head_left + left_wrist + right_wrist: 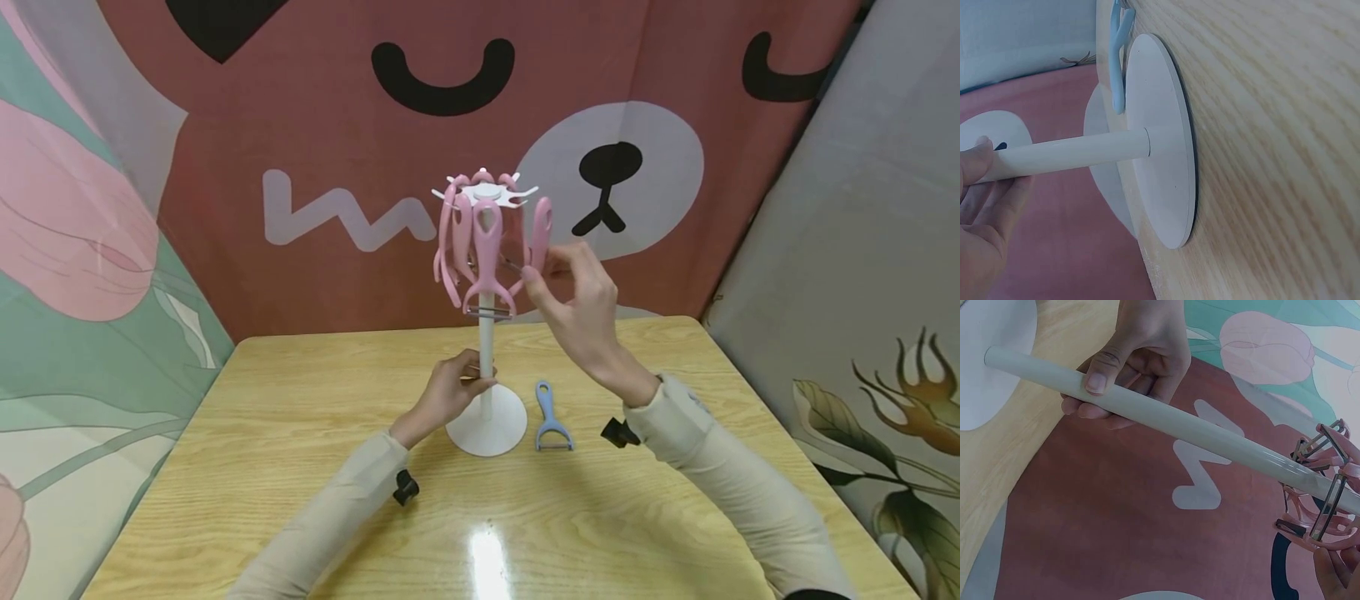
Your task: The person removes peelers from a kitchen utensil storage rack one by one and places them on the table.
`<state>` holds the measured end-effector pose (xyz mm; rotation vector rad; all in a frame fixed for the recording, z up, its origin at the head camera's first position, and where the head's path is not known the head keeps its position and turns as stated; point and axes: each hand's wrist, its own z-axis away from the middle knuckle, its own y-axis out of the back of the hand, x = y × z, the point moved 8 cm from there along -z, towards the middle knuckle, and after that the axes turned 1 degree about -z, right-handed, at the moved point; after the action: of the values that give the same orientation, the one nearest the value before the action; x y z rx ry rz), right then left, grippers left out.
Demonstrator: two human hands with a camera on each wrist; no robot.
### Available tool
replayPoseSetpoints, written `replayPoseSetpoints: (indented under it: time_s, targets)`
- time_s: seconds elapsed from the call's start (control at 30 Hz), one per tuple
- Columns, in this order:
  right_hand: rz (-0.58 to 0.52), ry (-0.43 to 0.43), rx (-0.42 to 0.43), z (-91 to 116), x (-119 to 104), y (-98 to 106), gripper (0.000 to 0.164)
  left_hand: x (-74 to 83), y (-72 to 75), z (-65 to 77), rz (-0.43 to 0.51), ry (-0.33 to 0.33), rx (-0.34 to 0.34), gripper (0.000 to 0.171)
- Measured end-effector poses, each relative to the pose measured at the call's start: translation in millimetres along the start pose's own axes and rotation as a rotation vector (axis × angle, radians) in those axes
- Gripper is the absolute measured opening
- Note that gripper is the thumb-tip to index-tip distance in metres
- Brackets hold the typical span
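A white stand with a round base (501,433) and an upright post (486,329) rises from the table. My left hand (442,392) grips its post low down, thumb and fingers around it, as the left wrist view also shows. Several pink peelers hang from the hooked white top (487,193); the front peeler (488,250) has its blade at the bottom. My right hand (581,296) pinches a pink peeler (541,229) at the right side of the rack, its handle loop upward close to a hook. Fingers hide part of this peeler.
A light blue peeler (547,408) lies on the wooden table (300,433), just right of the stand's base. Behind the table hangs a printed cloth (330,283), with patterned cloths at both sides. Small black devices are worn at both wrists.
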<state>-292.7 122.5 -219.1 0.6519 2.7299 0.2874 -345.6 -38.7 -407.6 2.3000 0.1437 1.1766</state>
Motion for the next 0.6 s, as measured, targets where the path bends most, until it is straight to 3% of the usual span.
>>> replayPoseSetpoints:
  time_s: [0.6]
  targets:
    - [0.003,-0.012,-0.001,4.2,2.9,1.8,0.034,-1.4,-0.3,0.0,-0.009,0.024,0.001,0.021]
